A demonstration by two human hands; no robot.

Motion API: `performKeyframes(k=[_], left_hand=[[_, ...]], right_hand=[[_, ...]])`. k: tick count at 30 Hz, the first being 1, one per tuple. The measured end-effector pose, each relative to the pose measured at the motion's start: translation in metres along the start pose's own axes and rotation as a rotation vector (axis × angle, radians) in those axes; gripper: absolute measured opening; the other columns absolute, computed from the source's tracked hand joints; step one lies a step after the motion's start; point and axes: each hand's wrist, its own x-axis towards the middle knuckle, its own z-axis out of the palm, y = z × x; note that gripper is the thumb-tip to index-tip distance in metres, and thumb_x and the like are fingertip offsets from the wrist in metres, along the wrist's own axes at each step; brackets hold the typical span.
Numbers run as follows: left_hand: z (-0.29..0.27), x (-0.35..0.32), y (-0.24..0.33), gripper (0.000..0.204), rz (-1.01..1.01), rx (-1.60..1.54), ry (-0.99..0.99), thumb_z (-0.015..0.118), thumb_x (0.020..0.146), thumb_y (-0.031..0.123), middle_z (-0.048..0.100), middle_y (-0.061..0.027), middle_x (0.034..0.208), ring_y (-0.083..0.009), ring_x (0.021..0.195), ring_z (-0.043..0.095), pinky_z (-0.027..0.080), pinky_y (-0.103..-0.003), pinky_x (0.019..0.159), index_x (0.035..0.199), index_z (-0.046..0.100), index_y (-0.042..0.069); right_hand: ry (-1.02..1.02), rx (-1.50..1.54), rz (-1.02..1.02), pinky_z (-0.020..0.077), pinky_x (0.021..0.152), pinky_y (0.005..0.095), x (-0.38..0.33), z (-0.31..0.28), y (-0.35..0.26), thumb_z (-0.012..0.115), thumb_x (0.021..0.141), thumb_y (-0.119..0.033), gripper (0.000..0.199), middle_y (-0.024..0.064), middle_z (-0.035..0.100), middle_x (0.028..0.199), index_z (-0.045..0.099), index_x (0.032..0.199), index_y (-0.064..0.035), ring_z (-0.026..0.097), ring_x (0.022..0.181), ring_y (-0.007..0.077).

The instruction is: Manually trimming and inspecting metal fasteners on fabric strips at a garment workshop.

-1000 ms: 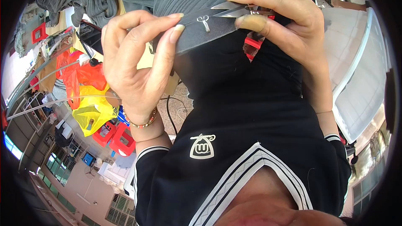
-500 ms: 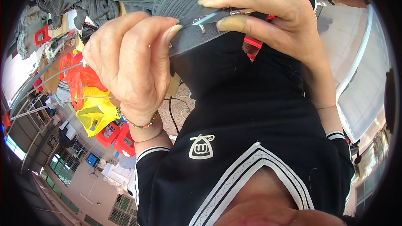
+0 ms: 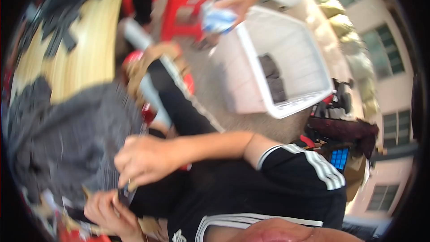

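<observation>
A grey ribbed garment (image 3: 76, 130) lies bunched at the left and runs over my lap. At its near edge my left hand (image 3: 109, 210) is closed, thumb and fingers pinching a dark strip of the fabric. Just above it, my right hand (image 3: 148, 159) is closed with its fingers curled down against the garment's finely ribbed part. Blur hides what, if anything, the right fingers hold. Both hands nearly meet around the same edge.
A large white plastic bin (image 3: 291, 103) holding dark folded pieces stands beyond my right arm. Another person's hand (image 3: 239, 2) holds a blue-and-white packet (image 3: 218, 19) beside it. A red stool (image 3: 172, 18) stands behind. A wooden tabletop (image 3: 89, 62) carries more grey cloth.
The view has swung to the right, bringing in the bin and the other person's hand. My hands have moved to the lower left and closer together, still at the grey fabric.
</observation>
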Motion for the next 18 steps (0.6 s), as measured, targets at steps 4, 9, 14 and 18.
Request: performKeyframes(k=[4,9,14,18], left_hand=[[-0.016,0.029,0.007,0.01,0.27,-0.1,0.103,0.06,0.092,0.011,0.061,-0.0133,0.077,-0.0335,0.064,0.058,0.048,-0.04,0.058,0.086,0.062,0.003],[-0.016,0.021,0.0,0.011,0.13,-0.213,0.145,0.052,0.093,-0.002,0.056,-0.0144,0.101,-0.0301,0.099,0.054,0.041,-0.038,0.088,0.102,0.058,-0.002],[-0.018,0.057,0.022,0.03,0.106,-0.463,0.031,0.059,0.087,-0.003,0.056,-0.0169,0.11,-0.0317,0.104,0.055,0.04,-0.039,0.094,0.116,0.054,-0.003],[-0.011,0.097,0.048,0.038,0.191,-0.742,-0.217,0.06,0.087,0.007,0.053,-0.0152,0.118,-0.0264,0.11,0.053,0.04,-0.035,0.095,0.123,0.052,-0.002]], right_hand=[[0.027,0.016,0.043,0.0383,0.067,0.0347,-0.011,-0.005,-0.014,0.072,0.08,-0.025,0.023,0.001,0.056,0.082,0.07,0.099,-0.0111,0.058,0.077,0.0201],[0.084,0.134,0.142,0.0476,0.066,0.0309,-0.036,-0.019,-0.025,0.078,0.076,-0.02,0.03,0.0063,0.059,0.086,0.07,0.102,-0.0073,0.061,0.078,0.021],[0.179,0.225,0.387,0.0468,0.07,0.0265,-0.076,-0.02,-0.012,0.077,0.078,-0.016,0.029,0.0054,0.061,0.082,0.07,0.103,-0.0028,0.059,0.078,0.0148],[0.301,0.574,0.68,0.0436,0.068,0.0195,-0.111,-0.018,-0.005,0.075,0.082,-0.013,0.028,-0.0023,0.061,0.082,0.069,0.106,-0.0003,0.054,0.076,0.0032]])
